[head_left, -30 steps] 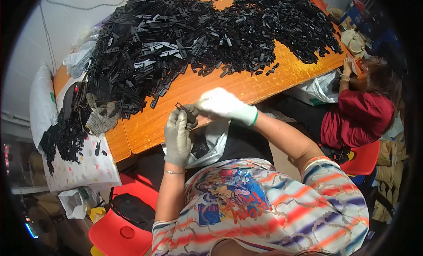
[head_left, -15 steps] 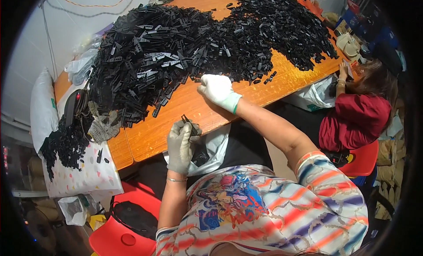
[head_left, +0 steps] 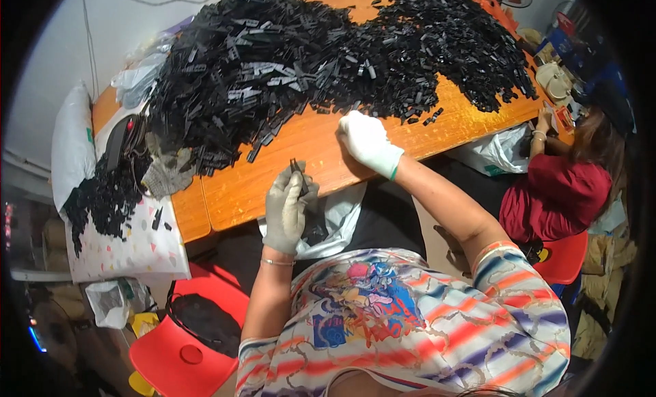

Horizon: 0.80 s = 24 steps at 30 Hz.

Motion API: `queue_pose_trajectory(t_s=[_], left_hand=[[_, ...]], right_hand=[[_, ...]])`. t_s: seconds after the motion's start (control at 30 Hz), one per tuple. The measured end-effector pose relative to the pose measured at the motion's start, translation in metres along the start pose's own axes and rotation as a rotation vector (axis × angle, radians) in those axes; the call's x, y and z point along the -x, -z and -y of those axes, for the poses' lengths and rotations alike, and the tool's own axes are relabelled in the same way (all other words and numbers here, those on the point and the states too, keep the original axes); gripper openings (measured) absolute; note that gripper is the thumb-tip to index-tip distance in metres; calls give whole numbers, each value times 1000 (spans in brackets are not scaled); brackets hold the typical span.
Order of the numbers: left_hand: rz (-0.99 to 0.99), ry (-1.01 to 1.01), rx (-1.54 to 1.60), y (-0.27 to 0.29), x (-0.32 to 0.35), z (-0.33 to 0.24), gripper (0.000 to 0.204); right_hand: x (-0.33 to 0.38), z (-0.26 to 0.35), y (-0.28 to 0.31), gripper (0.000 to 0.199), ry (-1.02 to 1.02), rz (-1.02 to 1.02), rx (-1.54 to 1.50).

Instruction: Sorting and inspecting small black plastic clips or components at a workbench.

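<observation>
My left hand [head_left: 288,209], in a greyish glove, is raised just off the front edge of the wooden table [head_left: 236,199]. Its thumb and fingers pinch a small black plastic piece [head_left: 296,167] that sticks up past the fingertips. My right hand [head_left: 369,144], in a white glove, is closed over the tabletop, close to the front of a large heap of black plastic pieces [head_left: 246,76]. Whatever its fingers hold is hidden. Below my left hand, a white plastic bag [head_left: 339,226] with dark contents hangs at the table edge.
A heap of smaller black pieces [head_left: 451,48] covers the table's far right. More pieces [head_left: 113,206] lie at the left beside a grey knit glove [head_left: 167,173]. A person in a red shirt [head_left: 557,195] sits at the right. A red chair [head_left: 184,335] stands at lower left.
My right hand has drawn slightly right along the heap's front edge. The left hand, still pinching a black piece, has turned a little. The whole view has shifted slightly.
</observation>
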<state>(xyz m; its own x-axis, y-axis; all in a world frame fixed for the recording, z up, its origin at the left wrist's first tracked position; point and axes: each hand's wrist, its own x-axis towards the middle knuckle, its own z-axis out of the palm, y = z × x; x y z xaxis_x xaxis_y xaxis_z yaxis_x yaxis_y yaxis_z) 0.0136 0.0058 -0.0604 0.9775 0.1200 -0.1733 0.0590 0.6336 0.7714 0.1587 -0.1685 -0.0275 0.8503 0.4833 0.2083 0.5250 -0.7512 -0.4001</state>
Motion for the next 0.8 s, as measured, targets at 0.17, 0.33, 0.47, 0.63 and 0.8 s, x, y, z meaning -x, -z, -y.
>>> queue_pose_trajectory(t_s=[0.17, 0.33, 0.47, 0.63, 0.8], left_hand=[[-87, -16, 30, -13, 2, -7, 25], [-33, -47, -42, -18, 6, -14, 21], [-23, -137, -154, -22, 10, -15, 20], [-102, -95, -180, -26, 12, -17, 22], [-81, -122, -227, -27, 13, -17, 22]], right_hand=[[11, 25, 7, 14, -68, -3, -229], [21, 70, 26, 21, -110, 164, -528], [19, 81, 27, 25, -187, 223, -802], [18, 80, 15, 27, -153, 201, -917], [21, 79, 6, 26, -108, 164, -873]])
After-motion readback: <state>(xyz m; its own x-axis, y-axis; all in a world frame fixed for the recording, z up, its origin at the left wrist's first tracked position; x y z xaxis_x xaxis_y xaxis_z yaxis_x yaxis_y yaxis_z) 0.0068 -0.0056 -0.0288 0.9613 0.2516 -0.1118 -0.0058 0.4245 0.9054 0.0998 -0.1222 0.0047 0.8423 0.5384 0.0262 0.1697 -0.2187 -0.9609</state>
